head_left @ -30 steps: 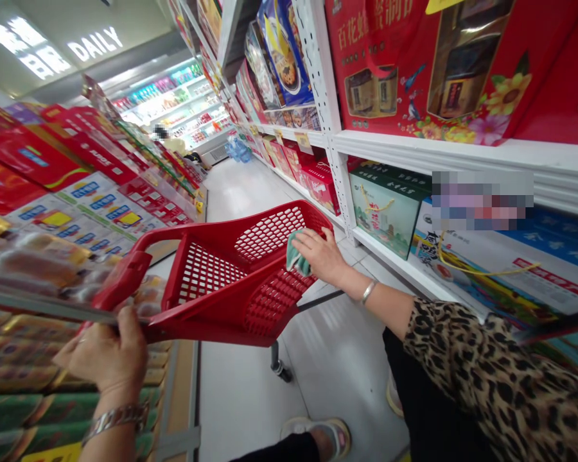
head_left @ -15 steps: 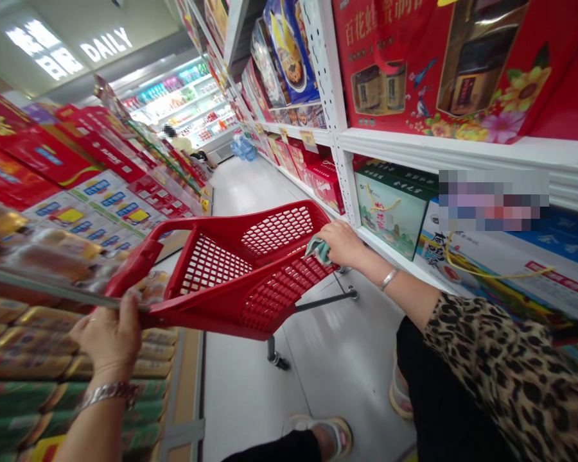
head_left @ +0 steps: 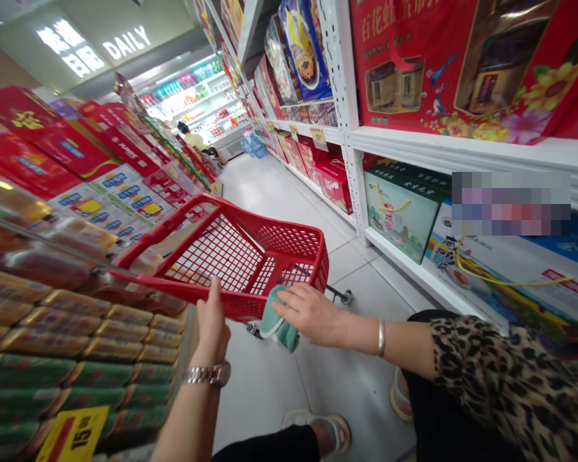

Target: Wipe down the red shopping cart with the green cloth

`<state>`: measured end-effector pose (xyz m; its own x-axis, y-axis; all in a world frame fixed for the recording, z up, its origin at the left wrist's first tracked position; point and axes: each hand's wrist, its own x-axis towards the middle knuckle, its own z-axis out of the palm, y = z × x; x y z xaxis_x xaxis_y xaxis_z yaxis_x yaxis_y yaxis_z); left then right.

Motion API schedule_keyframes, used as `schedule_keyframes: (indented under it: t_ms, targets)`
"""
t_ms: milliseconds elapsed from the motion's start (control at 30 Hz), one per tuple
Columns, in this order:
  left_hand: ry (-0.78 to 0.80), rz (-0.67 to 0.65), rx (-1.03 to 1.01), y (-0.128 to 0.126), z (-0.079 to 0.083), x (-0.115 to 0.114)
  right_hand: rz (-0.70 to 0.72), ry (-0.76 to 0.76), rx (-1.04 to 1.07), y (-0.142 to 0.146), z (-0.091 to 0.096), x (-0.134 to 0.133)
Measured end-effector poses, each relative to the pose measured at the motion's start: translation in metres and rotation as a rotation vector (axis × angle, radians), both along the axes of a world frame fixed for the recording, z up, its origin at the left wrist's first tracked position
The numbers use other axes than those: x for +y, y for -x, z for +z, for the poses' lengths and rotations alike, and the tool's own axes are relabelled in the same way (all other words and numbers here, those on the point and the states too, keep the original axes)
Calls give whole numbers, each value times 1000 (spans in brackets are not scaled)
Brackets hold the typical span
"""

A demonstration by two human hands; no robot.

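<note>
The right hand (head_left: pixel 311 314) lays open fingers on a green cloth (head_left: pixel 277 319) against the red shopping cart (head_left: pixel 289 239); the left hand (head_left: pixel 212 321), fingers straight and empty, rises beside stacked packaged food (head_left: pixel 62 333).

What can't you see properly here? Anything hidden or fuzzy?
In the head view:
- Box on the lower right shelf: a pixelated patch hides its print.
- Green cloth: the right hand covers part of it.
- Yellow price tag: the bottom edge cuts it off.
- Far-off shopper: too small to make out.

Red shopping trolley (head_left: pixel 231 307), teal cloth (head_left: pixel 277 321), leopard-print sleeve (head_left: pixel 481 378)
</note>
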<state>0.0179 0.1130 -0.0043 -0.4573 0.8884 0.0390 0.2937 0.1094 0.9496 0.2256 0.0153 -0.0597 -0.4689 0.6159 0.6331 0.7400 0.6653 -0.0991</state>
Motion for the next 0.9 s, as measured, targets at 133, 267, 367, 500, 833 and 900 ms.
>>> schedule_keyframes:
  t_ms: [133, 267, 367, 500, 833, 900]
  targets:
    - [78, -66, -96, -21, -18, -18, 69, -183, 14, 23, -16, 0]
    - [38, 13, 36, -7, -27, -17, 66, -213, -8, 21, -30, 9]
    - [33, 8, 78, 13, -34, -11, 32, -163, -21, 7, -36, 21]
    - [17, -15, 104, 29, -40, -2, -28, -55, -58, -19, -35, 38]
    - [-26, -20, 110, 4, -41, 0, -284, 92, 50, -58, -46, 71]
    - [-21, -3, 109, -2, -41, 2, -267, 29, 103, -50, -56, 70]
